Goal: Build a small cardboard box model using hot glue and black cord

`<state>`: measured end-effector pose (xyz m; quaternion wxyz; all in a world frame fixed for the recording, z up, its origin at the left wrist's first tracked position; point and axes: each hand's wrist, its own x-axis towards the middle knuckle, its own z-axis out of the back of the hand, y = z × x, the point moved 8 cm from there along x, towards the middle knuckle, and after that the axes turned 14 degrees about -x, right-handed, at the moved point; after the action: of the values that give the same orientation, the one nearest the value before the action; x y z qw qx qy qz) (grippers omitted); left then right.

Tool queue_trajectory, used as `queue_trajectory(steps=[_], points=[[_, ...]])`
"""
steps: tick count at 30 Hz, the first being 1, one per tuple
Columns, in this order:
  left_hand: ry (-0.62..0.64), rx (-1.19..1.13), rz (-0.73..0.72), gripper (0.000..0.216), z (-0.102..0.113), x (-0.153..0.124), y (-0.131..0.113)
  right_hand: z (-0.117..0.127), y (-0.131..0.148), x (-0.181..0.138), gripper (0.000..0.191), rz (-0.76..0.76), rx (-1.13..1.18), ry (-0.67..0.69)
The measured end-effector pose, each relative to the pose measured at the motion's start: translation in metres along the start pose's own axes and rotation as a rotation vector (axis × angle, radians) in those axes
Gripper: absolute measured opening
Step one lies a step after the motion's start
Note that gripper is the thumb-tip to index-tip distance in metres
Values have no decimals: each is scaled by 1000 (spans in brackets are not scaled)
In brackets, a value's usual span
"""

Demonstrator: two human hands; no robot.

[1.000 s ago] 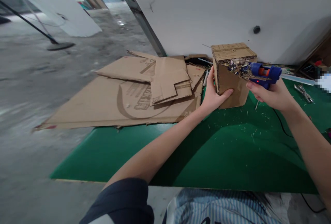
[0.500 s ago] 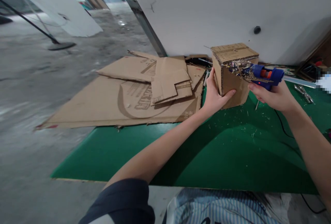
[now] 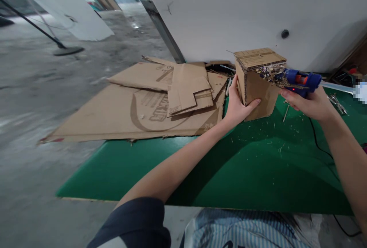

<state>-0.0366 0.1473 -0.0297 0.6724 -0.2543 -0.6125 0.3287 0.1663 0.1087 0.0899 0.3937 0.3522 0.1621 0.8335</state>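
Note:
A cardboard box point(image 3: 259, 91) stands on the green table. My left hand point(image 3: 241, 104) grips its lower left corner, thumb across the front face and fingers on the left side. In my right hand point(image 3: 311, 102) is a blue hot glue gun point(image 3: 299, 81) with a small red light lit. Its front end is matted with stringy dried glue and debris, and it points left at the seam under the box's top panel. A clear glue stick point(image 3: 336, 87) sticks out of the gun's back. The nozzle tip is hidden in the debris.
Flat cardboard sheets point(image 3: 114, 114) lie on the left of the green table point(image 3: 200, 175), overhanging its edge. A thin rod point(image 3: 286, 113) and a shiny metal tool point(image 3: 338, 104) lie at the right. The gun's black cable point(image 3: 317, 141) trails there. A white wall point(image 3: 229, 15) stands behind.
My right hand has drawn the glue gun slightly to the right along the box's top seam. My left hand and the box stay in place.

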Motion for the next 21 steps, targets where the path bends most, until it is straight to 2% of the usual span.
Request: queue_trajectory(steps=[6, 14, 21], points=[[-25, -56, 36, 112, 2, 0, 5, 3, -3, 0, 43, 11, -18, 10], [-24, -54, 29, 114, 1, 0, 7, 13, -18, -6, 47, -124, -13, 4], [-31, -67, 48, 113, 1, 0, 3, 22, -16, -4, 45, -76, 34, -3]])
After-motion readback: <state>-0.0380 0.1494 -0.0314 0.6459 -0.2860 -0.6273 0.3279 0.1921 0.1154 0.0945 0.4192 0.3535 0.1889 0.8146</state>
